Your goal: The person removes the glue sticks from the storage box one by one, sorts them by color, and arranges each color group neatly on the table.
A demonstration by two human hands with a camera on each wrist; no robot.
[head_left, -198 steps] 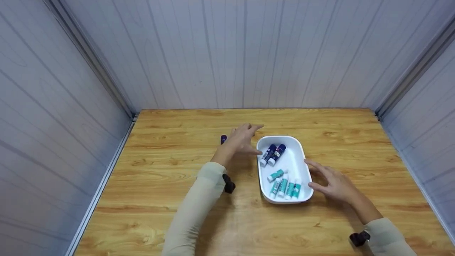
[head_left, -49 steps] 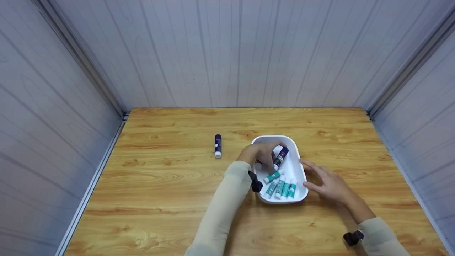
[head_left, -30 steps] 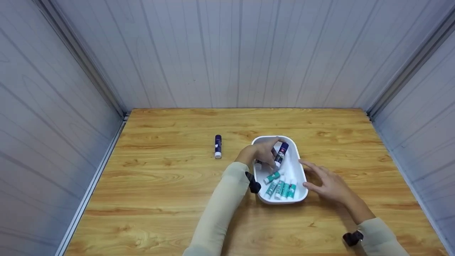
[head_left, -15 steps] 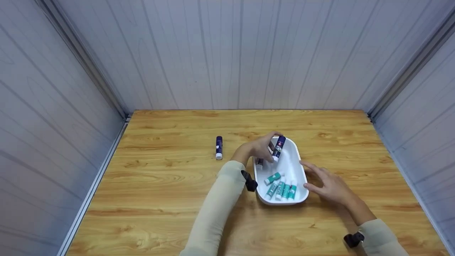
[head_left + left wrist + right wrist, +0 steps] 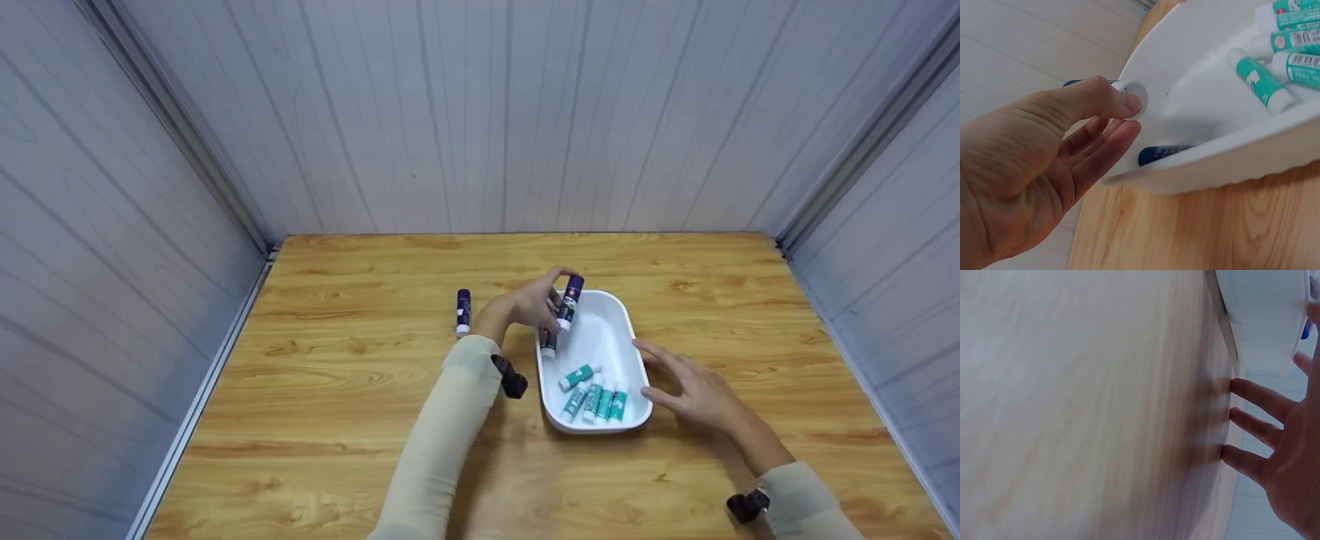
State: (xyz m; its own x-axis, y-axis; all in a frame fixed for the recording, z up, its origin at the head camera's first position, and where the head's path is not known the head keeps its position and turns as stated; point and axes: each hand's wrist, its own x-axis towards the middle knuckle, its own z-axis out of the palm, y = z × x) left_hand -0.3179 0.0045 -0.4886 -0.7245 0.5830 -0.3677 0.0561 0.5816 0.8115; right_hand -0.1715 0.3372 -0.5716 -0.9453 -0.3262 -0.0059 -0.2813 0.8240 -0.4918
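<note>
My left hand (image 5: 529, 304) pinches a dark blue glue stick (image 5: 571, 298) by thumb and fingers, above the far left part of a white tub (image 5: 609, 330). In the left wrist view its white end (image 5: 1139, 97) shows beside the thumb. A second blue glue stick (image 5: 550, 345) lies in the tub under that hand, partly hidden. Several green-and-white glue sticks (image 5: 592, 397) lie at the tub's near end. My right hand (image 5: 697, 390) stays at the tub's right side, thumb and index finger at the rim. Its other fingers, spread in the right wrist view, reach down to the table.
Another blue glue stick (image 5: 463, 311) lies on the wooden table (image 5: 322, 390), left of the tub. Pale panel walls (image 5: 465, 120) stand behind the table and on both sides.
The left hand went into the tub, took hold of a blue glue stick and lifted it, moving it up and left. The right hand has hardly moved.
</note>
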